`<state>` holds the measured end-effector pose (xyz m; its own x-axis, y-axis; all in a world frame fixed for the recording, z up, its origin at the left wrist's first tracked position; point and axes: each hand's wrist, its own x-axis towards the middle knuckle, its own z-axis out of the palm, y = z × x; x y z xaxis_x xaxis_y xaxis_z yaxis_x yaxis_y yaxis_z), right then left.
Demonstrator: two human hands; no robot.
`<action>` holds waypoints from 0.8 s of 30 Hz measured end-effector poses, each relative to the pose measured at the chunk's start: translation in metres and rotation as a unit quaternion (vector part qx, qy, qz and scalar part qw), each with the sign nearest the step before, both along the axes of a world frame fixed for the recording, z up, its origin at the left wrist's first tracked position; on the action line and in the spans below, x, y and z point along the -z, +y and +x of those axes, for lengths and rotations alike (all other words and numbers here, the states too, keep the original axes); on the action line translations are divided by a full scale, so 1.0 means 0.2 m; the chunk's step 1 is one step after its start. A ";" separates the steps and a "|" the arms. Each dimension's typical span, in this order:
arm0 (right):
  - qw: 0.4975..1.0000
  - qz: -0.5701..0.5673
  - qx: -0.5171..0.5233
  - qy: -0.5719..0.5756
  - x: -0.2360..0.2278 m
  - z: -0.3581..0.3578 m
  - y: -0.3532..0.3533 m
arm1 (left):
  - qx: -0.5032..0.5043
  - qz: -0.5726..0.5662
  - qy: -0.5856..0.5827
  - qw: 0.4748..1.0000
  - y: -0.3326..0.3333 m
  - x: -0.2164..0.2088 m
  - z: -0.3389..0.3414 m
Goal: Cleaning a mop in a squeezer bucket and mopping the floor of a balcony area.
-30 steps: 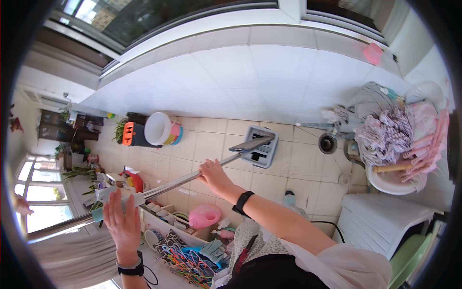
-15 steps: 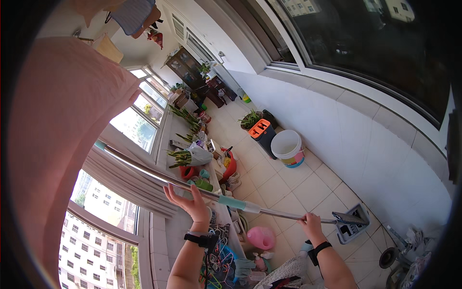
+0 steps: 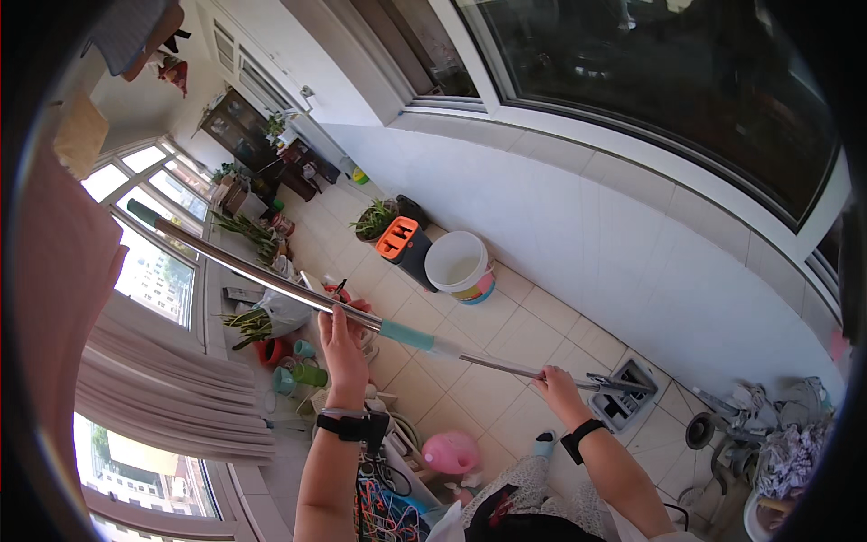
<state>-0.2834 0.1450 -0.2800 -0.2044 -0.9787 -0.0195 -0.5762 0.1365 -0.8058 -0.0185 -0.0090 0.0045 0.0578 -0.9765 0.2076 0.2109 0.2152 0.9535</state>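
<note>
A long mop pole [image 3: 244, 268], silver with a pale green grip in its middle and a green end cap, slants across in front of me, upper end to the left. My left hand [image 3: 343, 361] is closed on its upper silver length, just left of the green grip. Farther down, my right hand [image 3: 558, 393] pinches the thinner lower rod. The flat mop head [image 3: 616, 383] is at or over a grey compartmented tray [image 3: 639, 372] on the tiled floor; whether it touches the tray, I cannot tell.
A white bucket [image 3: 459, 262] and a black bin with orange top [image 3: 397, 238] stand by the right wall. Potted plants [image 3: 248, 327] line the window side. A pink rounded object [image 3: 452, 453] and hangers [image 3: 388, 506] lie near me. Grey cloths [image 3: 759, 406] sit at right; pink fabric [image 3: 68, 289] hangs left.
My view has turned rightward, so the room shifts left in it. My left hand's fingers, spread beneath the pole before, now close on it. The right hand stays on the lower rod.
</note>
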 end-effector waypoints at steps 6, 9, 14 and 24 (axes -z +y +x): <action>0.990 -0.079 0.114 0.007 -0.21 -0.14 0.06 | 0.174 -0.068 0.079 0.979 0.07 -0.32 -0.45; 0.983 -0.095 0.157 0.005 -0.27 -0.23 0.20 | 0.320 -0.093 0.114 0.936 0.23 -0.49 -0.67; 0.975 -0.126 0.181 -0.035 -0.38 -0.39 0.45 | 0.507 -0.127 0.164 0.836 0.52 -0.70 -0.98; 0.945 -0.205 0.234 -0.101 -0.39 -0.61 0.73 | 0.527 -0.209 0.132 0.813 1.03 -0.83 -1.57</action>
